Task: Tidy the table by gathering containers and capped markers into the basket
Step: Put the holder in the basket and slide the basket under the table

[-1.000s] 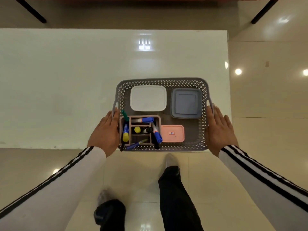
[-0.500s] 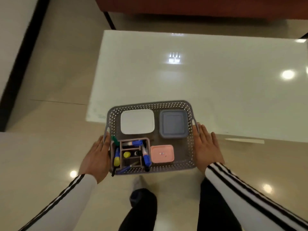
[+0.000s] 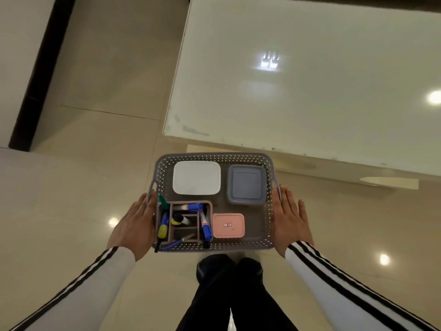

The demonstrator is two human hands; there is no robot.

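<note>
The grey perforated plastic basket (image 3: 214, 246) is carried clear of the white glossy bench (image 3: 310, 91), over the tiled floor, holding three lidded containers and a divided holder of markers (image 3: 185, 222). It looks light but flexible and loosely loaded, so keep it level. Left hand (image 3: 133, 229) and right hand (image 3: 290, 217) press flat against its side walls by the handles, fingers straight and close together.

Grey perforated basket (image 3: 269, 225) level, holding three lidded containers (image 3: 196, 177), capped markers (image 3: 205, 226).
</note>
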